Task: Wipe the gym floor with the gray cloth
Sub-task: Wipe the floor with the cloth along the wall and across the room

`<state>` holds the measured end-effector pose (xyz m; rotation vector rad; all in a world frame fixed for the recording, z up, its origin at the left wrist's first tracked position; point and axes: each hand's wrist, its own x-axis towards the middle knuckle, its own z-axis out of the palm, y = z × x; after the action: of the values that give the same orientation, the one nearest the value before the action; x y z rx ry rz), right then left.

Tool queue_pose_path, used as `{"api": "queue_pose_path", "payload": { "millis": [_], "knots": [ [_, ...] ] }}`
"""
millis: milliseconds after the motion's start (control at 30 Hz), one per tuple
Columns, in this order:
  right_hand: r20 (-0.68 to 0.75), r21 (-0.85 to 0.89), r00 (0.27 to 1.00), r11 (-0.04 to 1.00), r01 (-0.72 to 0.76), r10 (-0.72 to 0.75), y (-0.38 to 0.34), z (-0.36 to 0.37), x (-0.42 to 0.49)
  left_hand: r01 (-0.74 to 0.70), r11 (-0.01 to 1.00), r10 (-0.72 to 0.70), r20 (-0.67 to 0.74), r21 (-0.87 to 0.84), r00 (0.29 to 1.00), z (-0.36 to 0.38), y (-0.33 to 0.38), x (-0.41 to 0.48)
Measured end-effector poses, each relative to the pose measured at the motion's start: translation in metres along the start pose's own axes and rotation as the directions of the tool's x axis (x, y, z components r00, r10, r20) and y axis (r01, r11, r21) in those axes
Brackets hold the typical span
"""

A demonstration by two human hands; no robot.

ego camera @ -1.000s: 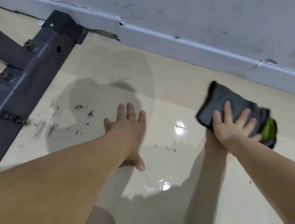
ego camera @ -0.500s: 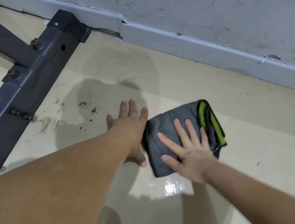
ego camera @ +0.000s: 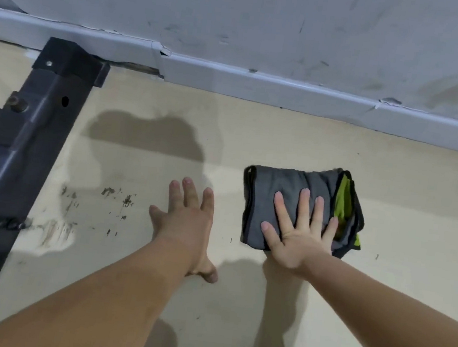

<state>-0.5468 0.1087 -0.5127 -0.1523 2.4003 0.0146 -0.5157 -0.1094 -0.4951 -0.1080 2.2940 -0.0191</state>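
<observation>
A: Surface and room?
B: Beige gym floor (ego camera: 339, 146), scuffed grey wall (ego camera: 240, 17) with cracked baseboard (ego camera: 260, 84) across the top. Dark metal frame (ego camera: 16, 149) at left edge, black scuff marks (ego camera: 116, 197) beside it.
A: Containers?
B: None visible.
A: Cloth?
B: Gray cloth (ego camera: 286, 185), folded, green lining showing, right of centre on the floor. Right hand (ego camera: 298, 232) flat on it, fingers (ego camera: 305, 207) splayed, pressing, not gripping. Left hand (ego camera: 188, 220) flat on bare floor, fingers released.
A: Versus 0.5 s ago?
B: Cloth slid right, now apart from the left hand; it was touching.
</observation>
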Motion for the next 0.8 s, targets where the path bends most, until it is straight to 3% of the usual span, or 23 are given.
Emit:
{"api": "queue_pose_path", "payload": {
  "millis": [100, 200, 267, 367, 400, 467, 567, 667, 800],
  "knots": [
    [0.015, -0.085, 0.988, 0.984, 0.156, -0.155, 0.022, 0.020, -0.027, 0.009, 1.000, -0.009, 0.016, -0.011, 1.000, -0.001, -0.001, -0.001],
    [-0.013, -0.227, 0.916, 0.894, 0.387, -0.400, 0.059, 0.038, -0.047, 0.009, 1.000, -0.010, -0.019, -0.024, 1.000, -0.003, -0.002, -0.007],
    [0.010, -0.337, 0.896, 0.842, 0.422, -0.444, 0.080, 0.041, -0.052, 0.020, 1.000, -0.020, -0.024, -0.024, 1.000, -0.005, -0.001, -0.012],
    [0.063, -0.424, 0.779, 0.690, 0.586, -0.624, 0.105, 0.032, -0.036, 0.105, 0.994, -0.104, -0.058, 0.019, 0.993, -0.009, 0.009, -0.023],
    [0.159, -0.369, 0.801, 0.718, 0.590, -0.577, 0.109, 0.024, -0.034, 0.132, 0.990, -0.128, -0.076, 0.044, 0.989, -0.010, 0.018, -0.027],
    [0.204, -0.352, 0.821, 0.743, 0.570, -0.533, 0.123, 0.018, -0.032, 0.130, 0.990, -0.121, -0.153, 0.049, 0.981, -0.009, 0.047, -0.040],
    [0.151, -0.282, 0.897, 0.851, 0.443, -0.416, 0.154, 0.017, -0.033, -0.029, 0.998, 0.015, -0.224, -0.057, 0.974, 0.006, 0.108, -0.070],
    [0.112, -0.208, 0.953, 0.931, 0.299, -0.281, 0.201, 0.003, -0.029, -0.190, 0.980, 0.175, -0.194, -0.060, 0.965, 0.006, 0.164, -0.101],
    [0.075, -0.082, 0.990, 0.988, 0.129, -0.123, 0.277, -0.018, -0.009, -0.155, 0.987, 0.147, -0.143, -0.048, 0.979, -0.026, 0.216, -0.130]
  ]
}}
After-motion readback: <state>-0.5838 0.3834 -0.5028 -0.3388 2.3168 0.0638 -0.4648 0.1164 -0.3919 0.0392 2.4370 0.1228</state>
